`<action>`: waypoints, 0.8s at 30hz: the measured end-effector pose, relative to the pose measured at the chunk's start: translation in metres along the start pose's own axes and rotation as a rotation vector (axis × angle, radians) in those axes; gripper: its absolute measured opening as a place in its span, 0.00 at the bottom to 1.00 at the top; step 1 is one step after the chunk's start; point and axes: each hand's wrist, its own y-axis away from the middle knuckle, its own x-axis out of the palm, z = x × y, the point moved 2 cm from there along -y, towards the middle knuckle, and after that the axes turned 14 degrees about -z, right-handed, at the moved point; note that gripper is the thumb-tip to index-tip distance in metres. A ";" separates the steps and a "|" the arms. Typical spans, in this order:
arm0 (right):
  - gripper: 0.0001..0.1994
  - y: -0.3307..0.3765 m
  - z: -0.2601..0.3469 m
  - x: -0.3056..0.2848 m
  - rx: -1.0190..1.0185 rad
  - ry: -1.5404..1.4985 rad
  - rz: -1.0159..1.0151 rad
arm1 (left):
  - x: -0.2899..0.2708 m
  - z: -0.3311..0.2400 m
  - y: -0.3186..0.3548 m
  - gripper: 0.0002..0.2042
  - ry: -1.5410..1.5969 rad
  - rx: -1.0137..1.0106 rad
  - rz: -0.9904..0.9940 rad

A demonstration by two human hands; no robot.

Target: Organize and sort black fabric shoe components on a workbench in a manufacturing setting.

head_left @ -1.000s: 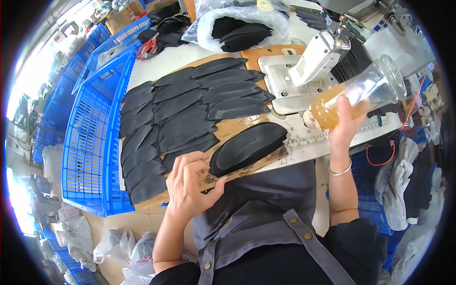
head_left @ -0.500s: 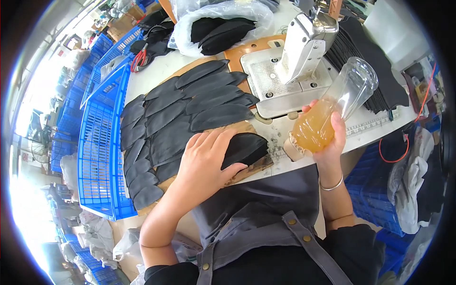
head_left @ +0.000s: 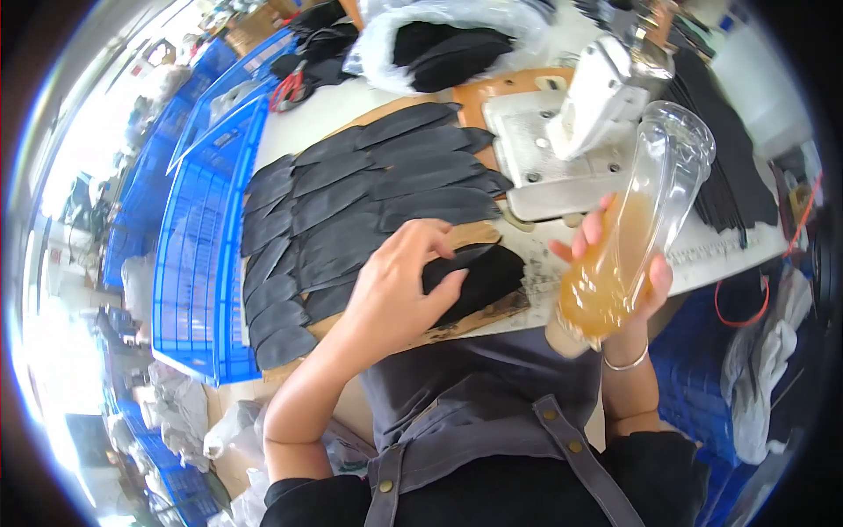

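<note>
In my right hand [head_left: 654,285] is a clear plastic bottle [head_left: 628,233], tilted with its pale capped end low and toward me. Amber liquid, probably glue, fills its lower part. My fingers wrap round its sides. My left hand [head_left: 395,277] rests at the near edge of a wooden board, beside a small stack of black leaf-shaped pieces [head_left: 483,279]. Its fingers are bent, with thumb and forefinger apart over the stack's left end. Rows of overlapping black leaf-shaped pieces [head_left: 342,198] cover the board to the left and beyond.
A white sewing machine [head_left: 580,110] stands behind the bottle. A blue plastic basket [head_left: 198,281] borders the table at left. Red-handled scissors [head_left: 288,88] and a clear bag [head_left: 378,61] of black pieces lie at the back. Dark stacked sheets [head_left: 733,149] lie at right.
The bottle has turned more upright, its cap end lower and nearer me, and the right fingers have loosened and shifted. My left fingers have bent and drawn up from the stack. The view has shifted slightly.
</note>
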 end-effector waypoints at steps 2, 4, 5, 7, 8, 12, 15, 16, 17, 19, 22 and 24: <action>0.40 0.003 -0.013 0.007 0.202 -0.057 0.129 | 0.001 0.005 0.002 0.08 0.024 0.022 -0.034; 0.41 0.005 -0.025 0.015 0.279 -0.031 0.160 | -0.007 0.010 0.003 0.08 0.068 -0.057 -0.037; 0.40 0.007 -0.027 0.019 0.270 0.080 0.117 | -0.014 0.014 0.003 0.08 0.058 -0.066 -0.062; 0.40 0.006 -0.031 0.021 0.261 0.200 0.081 | -0.032 0.033 0.006 0.08 0.317 -0.349 -0.125; 0.40 0.006 -0.032 0.020 0.272 0.202 0.098 | -0.046 0.046 0.007 0.09 0.399 -0.442 -0.208; 0.41 0.003 -0.028 0.015 0.280 0.070 0.068 | -0.125 0.102 0.009 0.09 0.516 -0.581 -0.592; 0.40 0.004 -0.028 0.015 0.258 0.068 -0.044 | -0.184 0.153 -0.002 0.10 0.232 -0.468 -0.838; 0.40 0.007 -0.027 0.014 0.260 0.069 -0.036 | -0.197 0.167 -0.011 0.09 0.046 -0.378 -0.900; 0.40 0.010 -0.025 0.013 0.245 0.083 -0.077 | -0.204 0.179 -0.023 0.09 -0.137 -0.284 -0.952; 0.40 0.005 -0.026 0.020 0.251 0.141 0.020 | -0.206 0.201 -0.046 0.07 -0.380 -0.047 -0.994; 0.40 0.009 -0.026 0.033 0.243 0.138 0.005 | -0.191 0.242 -0.065 0.04 -0.707 0.241 -0.823; 0.41 0.008 -0.026 0.032 0.263 0.122 0.029 | -0.174 0.282 -0.060 0.05 -0.848 0.111 -0.618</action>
